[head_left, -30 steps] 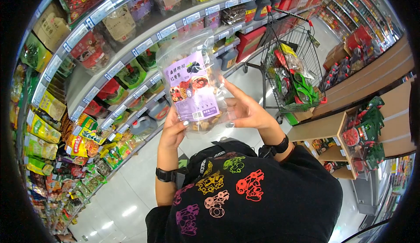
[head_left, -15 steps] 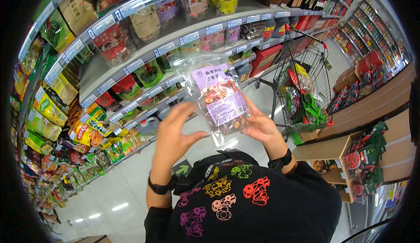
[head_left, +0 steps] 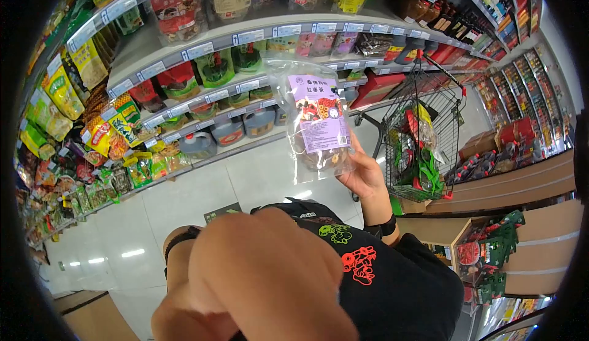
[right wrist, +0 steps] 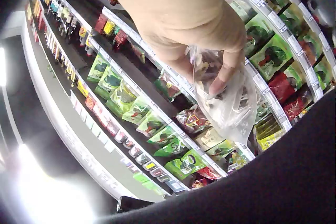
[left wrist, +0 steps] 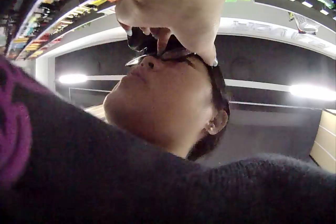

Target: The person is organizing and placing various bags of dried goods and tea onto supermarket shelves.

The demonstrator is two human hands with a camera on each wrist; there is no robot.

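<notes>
The clear pouch with a purple label (head_left: 319, 117) hangs in the air in front of the shelf's front edge (head_left: 215, 40), its printed side towards the head camera and its top near the lower rows of packs. The right hand (head_left: 363, 172) pinches it at the lower corner nearest that hand, thumb and fingers together on the plastic, with the rest of the pouch standing free above. Holding it this way seems to call for a firm but light pinch: too loose and the loaded bottom could swing or slip, too tight and the film may crease over the print. A palm or fingers spread beneath the bottom edge would steady it better, and a slight tilt should take glare off the plastic. The left hand (left wrist: 173, 19) is away from the pouch, raised at the glasses (left wrist: 178, 54); whether it pinches them or only touches them, I cannot tell. Beyond the right hand, near the shelf's far end, stands a wire cart (head_left: 451, 169) holding several packs (head_left: 423, 129), over the pale floor (head_left: 190, 203).
</notes>
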